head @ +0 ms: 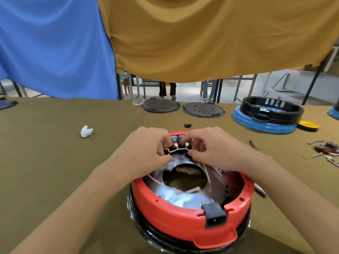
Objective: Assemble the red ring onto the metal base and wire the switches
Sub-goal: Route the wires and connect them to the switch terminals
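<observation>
With the red ring (183, 215) already seated on the metal base (176, 198) at 6 o'clock on the table (55, 162), ring step looks done; wiring underway. Glossy red plastic, black socket (214, 214) at its 5 o'clock. Switches (177, 141) at ring's 12 o'clock, brass terminals, white wires (206, 173) partly loose. Left hand (146, 149) pinching a wire; right hand (209, 149) curled at the switches, grasp unclear.

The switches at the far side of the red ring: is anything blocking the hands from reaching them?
Nothing visible blocks them. Both the left hand and right hand are already at the switches inside the red ring, fingers pinching the white wire with its brass terminals.
</observation>
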A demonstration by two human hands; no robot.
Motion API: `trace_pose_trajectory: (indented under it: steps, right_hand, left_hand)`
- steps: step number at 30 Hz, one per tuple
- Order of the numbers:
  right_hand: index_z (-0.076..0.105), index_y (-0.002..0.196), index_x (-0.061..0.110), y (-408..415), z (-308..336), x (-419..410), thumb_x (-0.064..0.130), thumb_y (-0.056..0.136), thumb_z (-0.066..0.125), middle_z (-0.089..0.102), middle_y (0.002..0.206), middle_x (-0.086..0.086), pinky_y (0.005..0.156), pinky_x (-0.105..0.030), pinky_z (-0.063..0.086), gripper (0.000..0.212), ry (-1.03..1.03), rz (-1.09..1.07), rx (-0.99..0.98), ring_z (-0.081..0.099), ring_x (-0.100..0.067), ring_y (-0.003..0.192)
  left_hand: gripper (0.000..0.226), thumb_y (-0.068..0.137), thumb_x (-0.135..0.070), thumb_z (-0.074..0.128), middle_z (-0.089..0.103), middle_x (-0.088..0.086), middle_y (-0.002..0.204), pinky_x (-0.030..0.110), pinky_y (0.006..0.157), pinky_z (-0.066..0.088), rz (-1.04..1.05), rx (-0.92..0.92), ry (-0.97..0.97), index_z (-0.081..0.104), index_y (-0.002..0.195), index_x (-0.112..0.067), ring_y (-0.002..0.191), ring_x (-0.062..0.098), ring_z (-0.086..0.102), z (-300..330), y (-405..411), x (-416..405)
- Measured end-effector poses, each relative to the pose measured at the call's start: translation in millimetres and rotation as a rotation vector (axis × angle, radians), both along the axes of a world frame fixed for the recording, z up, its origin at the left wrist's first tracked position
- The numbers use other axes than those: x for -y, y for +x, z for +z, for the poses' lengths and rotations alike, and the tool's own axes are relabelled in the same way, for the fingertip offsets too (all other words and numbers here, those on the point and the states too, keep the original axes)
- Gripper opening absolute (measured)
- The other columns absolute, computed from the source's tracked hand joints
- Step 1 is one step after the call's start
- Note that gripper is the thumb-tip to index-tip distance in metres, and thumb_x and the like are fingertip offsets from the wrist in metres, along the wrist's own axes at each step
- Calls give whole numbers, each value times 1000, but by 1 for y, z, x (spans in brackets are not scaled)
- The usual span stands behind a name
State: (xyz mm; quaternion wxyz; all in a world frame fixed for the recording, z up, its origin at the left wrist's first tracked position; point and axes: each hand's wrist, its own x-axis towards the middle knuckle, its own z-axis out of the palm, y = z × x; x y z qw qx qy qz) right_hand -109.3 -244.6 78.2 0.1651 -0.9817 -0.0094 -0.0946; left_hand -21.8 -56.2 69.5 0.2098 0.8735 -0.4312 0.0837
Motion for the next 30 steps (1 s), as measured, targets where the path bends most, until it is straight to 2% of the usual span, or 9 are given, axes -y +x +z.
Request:
trace_pose_trajectory:
  steps: [3,6,8,10,16,20,23,26,30]
  right_hand:
    - [67,116,37,-2,2,-1,23,92,61,63,81,16,61,-14,43,28,-48,24,-44,57,0,73]
    - [69,111,31,-1,1,-6,22,93,58,60,99,8,80,-30,50,23,-98,43,-49,57,-9,87]
    - [67,101,28,3,3,-11,30,95,59,48,103,3,80,-35,49,10,-177,40,-31,55,-16,87]
    - [60,89,26,7,7,-16,37,95,61,42,107,1,79,-36,49,13,-277,51,-11,54,-18,83]
    - [52,112,20,20,7,-30,27,96,60,54,107,1,80,-43,47,19,-401,194,-22,54,-23,97]
    - [67,108,19,21,2,-27,21,99,55,62,98,2,86,-40,42,16,-367,245,-16,47,-21,99]
    - [72,105,19,21,2,-27,25,98,59,62,99,0,84,-40,45,16,-245,223,-28,55,-21,98]
    - [71,108,18,22,-2,-24,30,100,56,48,103,2,81,-39,45,21,-284,161,-18,57,-25,94]
    - [69,106,16,24,-5,-24,27,100,57,49,108,1,81,-43,46,18,-323,142,-35,57,-25,93]
  left_hand:
    - [26,79,-31,80,64,-16,59,23,68,39,37,12,-16,54,86,-30,66,-9,49,0,-1,1]
    - [26,77,-34,81,66,-15,61,21,64,40,72,11,-31,55,80,-32,65,-9,51,-1,-2,1]
    - [25,76,-34,82,67,-15,62,17,62,41,91,-12,-33,57,78,-33,65,-10,53,-2,-1,1]
    - [24,74,-33,82,67,-16,60,17,62,44,89,-44,-36,59,77,-32,62,-10,55,-2,-1,2]
    - [17,71,-29,79,60,-12,57,30,66,50,93,-15,-32,63,77,-24,62,5,56,-1,-1,3]
    - [19,71,-35,81,50,-12,60,17,52,30,84,-46,-79,62,72,-31,60,2,47,-1,4,0]
    - [22,72,-33,78,54,-12,86,16,64,34,70,-154,-176,63,88,-36,79,2,51,2,16,-7]
    - [50,80,-26,72,53,-11,114,24,83,45,56,-328,-106,53,124,-36,101,8,56,0,23,-12]
    - [39,88,-14,61,62,-15,103,18,62,46,45,-369,-92,57,120,-35,74,-2,60,-5,26,-9]
